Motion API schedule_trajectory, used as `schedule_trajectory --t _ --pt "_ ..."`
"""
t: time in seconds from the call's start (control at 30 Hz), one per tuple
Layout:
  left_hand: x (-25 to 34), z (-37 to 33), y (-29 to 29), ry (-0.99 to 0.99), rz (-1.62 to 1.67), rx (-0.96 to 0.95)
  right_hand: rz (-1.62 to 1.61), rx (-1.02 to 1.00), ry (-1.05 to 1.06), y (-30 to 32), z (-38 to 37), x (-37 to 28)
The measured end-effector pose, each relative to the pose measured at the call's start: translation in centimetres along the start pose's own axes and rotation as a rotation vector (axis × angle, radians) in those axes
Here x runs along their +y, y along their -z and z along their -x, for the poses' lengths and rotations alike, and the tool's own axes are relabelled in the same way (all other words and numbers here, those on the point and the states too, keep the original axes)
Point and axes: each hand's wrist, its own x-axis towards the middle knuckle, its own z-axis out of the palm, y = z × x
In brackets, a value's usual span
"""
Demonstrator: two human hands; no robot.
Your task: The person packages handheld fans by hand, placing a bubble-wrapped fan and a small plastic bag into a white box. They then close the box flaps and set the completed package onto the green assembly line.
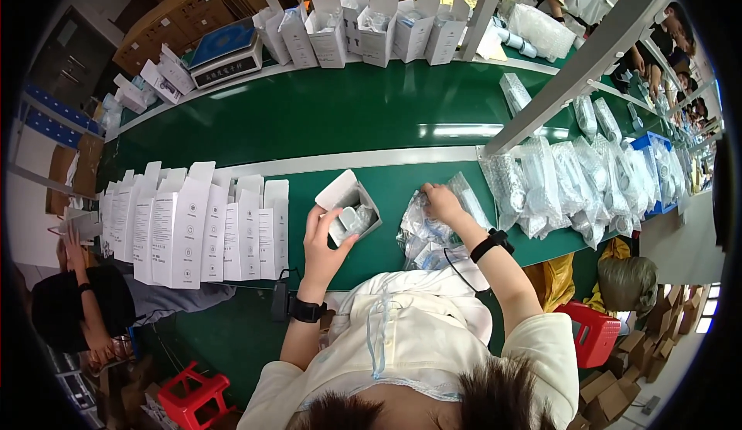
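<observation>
My left hand [323, 243] is wrapped round the near side of a small white carton [369, 227], fingers on the left and thumb near the front. The carton's top flap stands open, and a white part in clear plastic [357, 218] shows inside. To its right, my right hand [442, 203] is closed over a pile of small clear plastic bags [416, 233], pinching one at the fingertips. What those bags contain is hard to make out. A bubble-wrapped item [470, 202] lies just right of that hand.
Open white cartons [185, 229] stand in a row at left. Bubble-wrapped items [568, 183] are heaped at right beside a blue bin [657, 171]. Beyond the green conveyor belt [309, 113], more filled cartons [377, 32] stand. A metal post [572, 63] rises at right. Another person [85, 299] sits at left.
</observation>
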Motion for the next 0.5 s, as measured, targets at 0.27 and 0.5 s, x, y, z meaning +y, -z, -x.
schedule_trajectory --t 0.27,0.5 --pt "0.4 -1.6 0.0 0.131 0.035 0.170 -0.441 0.140 0.359 3.8 1.4 -1.0" --pt "-0.4 -2.4 -0.3 0.196 0.020 0.157 -0.469 0.307 0.420 12.8 4.3 -6.5"
